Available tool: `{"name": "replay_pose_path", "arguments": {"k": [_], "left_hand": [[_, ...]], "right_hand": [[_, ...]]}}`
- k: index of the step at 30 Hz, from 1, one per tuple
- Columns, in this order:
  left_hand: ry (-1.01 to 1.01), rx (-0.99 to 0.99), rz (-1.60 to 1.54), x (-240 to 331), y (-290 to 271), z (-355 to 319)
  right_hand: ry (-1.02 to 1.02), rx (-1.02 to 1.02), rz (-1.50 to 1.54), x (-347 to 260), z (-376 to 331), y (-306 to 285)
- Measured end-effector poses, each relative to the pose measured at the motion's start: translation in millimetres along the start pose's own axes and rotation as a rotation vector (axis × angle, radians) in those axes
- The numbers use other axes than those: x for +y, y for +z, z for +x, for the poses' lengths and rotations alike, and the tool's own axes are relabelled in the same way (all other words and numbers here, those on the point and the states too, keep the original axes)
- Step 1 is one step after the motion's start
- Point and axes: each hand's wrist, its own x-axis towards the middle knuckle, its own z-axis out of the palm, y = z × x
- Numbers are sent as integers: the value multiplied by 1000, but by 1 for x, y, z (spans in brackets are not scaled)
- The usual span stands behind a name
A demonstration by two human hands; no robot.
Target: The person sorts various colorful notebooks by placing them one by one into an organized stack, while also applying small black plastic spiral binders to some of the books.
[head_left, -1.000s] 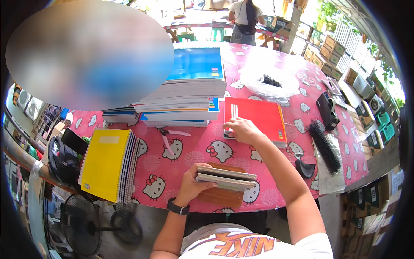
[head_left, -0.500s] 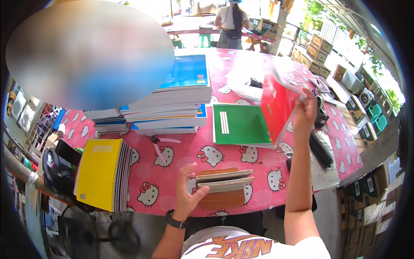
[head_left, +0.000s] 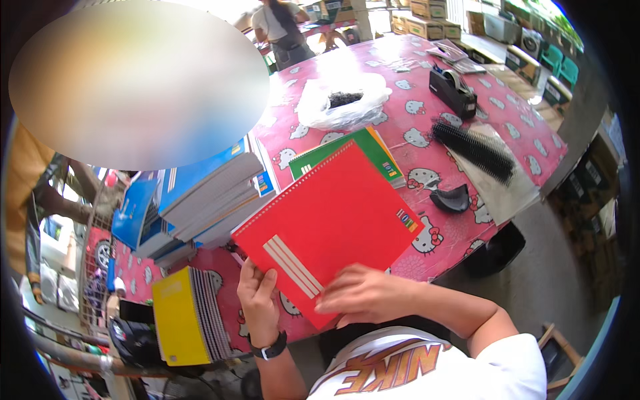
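Head view: both hands hold 1 red spiral notebook (head_left: 328, 223) above the near edge of the pink patterned table (head_left: 513, 133). The left hand (head_left: 257, 301) grips its lower left edge, fingers curled around it. The right hand (head_left: 363, 293) lies on the cover's lower corner, blurred, fingers spread. A green notebook (head_left: 363, 148) lies beneath, a yellow notebook stack (head_left: 179, 323) to the left.
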Motion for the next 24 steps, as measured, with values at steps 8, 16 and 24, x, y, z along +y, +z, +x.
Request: {"name": "replay_pose_path", "arguments": {"k": [8,16,24], "left_hand": [[691,155,246,12,-5,-2],[917,163,237,17,0,-14],[668,98,23,-28,-64,-23]], "right_hand": [[510,895,674,69,-47,-47],[381,789,674,65,-45,-38],[547,622,467,69,-64,-22]]}}
